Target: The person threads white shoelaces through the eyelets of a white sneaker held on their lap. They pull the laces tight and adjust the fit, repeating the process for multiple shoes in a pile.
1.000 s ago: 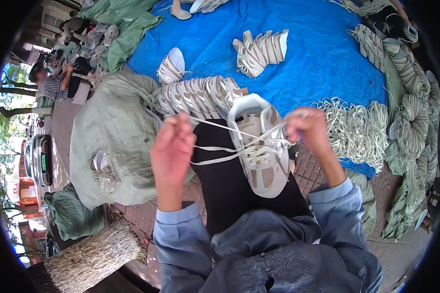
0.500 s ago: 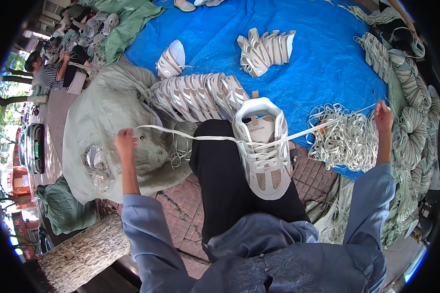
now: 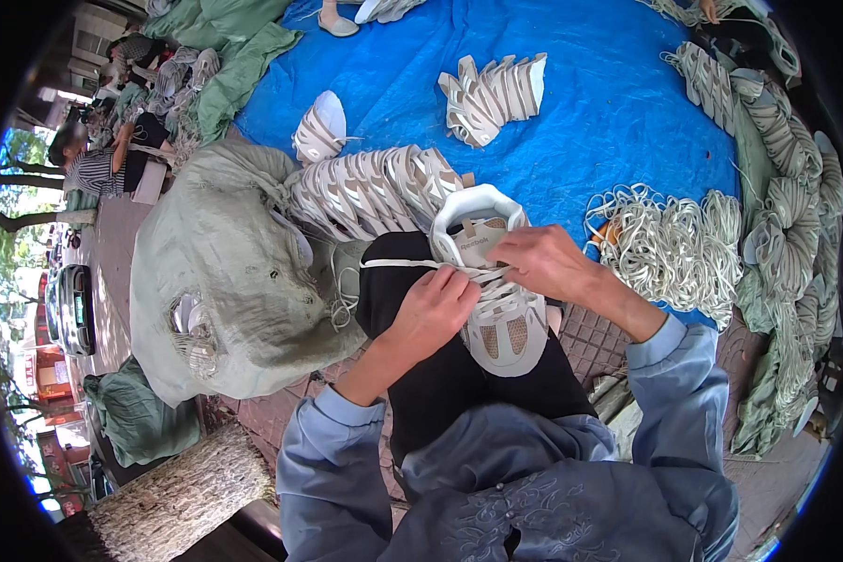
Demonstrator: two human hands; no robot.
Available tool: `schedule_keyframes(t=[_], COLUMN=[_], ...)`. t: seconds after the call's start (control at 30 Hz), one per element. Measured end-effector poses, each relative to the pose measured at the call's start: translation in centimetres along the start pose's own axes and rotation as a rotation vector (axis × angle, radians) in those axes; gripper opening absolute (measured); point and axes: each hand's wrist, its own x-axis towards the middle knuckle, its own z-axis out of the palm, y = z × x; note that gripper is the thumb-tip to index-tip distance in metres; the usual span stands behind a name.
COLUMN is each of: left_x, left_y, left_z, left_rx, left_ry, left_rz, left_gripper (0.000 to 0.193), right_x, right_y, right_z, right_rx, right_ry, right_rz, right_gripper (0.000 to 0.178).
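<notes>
A beige and white sneaker upper [image 3: 508, 345] rests across my black-trousered lap, its toe pointing toward me and its collar away. White shoelace [image 3: 398, 263] runs through its eyelets, with a length trailing left over my knee. At the left eyelet edge, my left hand [image 3: 437, 307] pinches the lace, fingers closed. My right hand [image 3: 545, 266] is closed beside the tongue, its fingertips on the lace near the top eyelets. The two hands are close together; the fingers partly cover the lacing between them.
A row of stacked uppers [image 3: 361, 192] lies beyond my left knee, with another stack [image 3: 493, 98] on the blue tarp [image 3: 618, 122]. Loose laces [image 3: 670, 248] are heaped at right. A large grey-green sack [image 3: 234, 290] stands left. Another person [image 3: 98, 173] sits far left.
Both hands have come in from wide apart, where they held the lace ends stretched out, to the top of the lacing. The upper has stayed on my lap.
</notes>
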Motion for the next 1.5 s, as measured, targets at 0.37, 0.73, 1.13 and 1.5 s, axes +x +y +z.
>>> schedule_keyframes(t=[0.37, 0.73, 1.13, 1.5], left_x=[-1.8, 1.2, -1.0, 0.0], left_y=[1.2, -1.0, 0.5, 0.5], left_z=[1.8, 0.0, 1.8, 0.3], left_rx=[0.126, -0.271, 0.222, 0.019], left_ry=[0.137, 0.018, 0.181, 0.205], left_rz=[-0.239, 0.026, -0.206, -0.232], left_gripper=[0.017, 0.016, 0.014, 0.022], right_x=[0.0, 0.4, -0.3, -1.5], right_y=[0.8, 0.7, 1.1, 2.8], right_z=[0.3, 0.3, -1.7, -3.3], right_rx=[0.598, 0.526, 0.482, 0.625], right_ry=[-0.072, -0.124, -0.039, 0.012], right_rz=[0.494, 0.466, 0.436, 0.524], right_gripper=[0.018, 0.020, 0.009, 0.013])
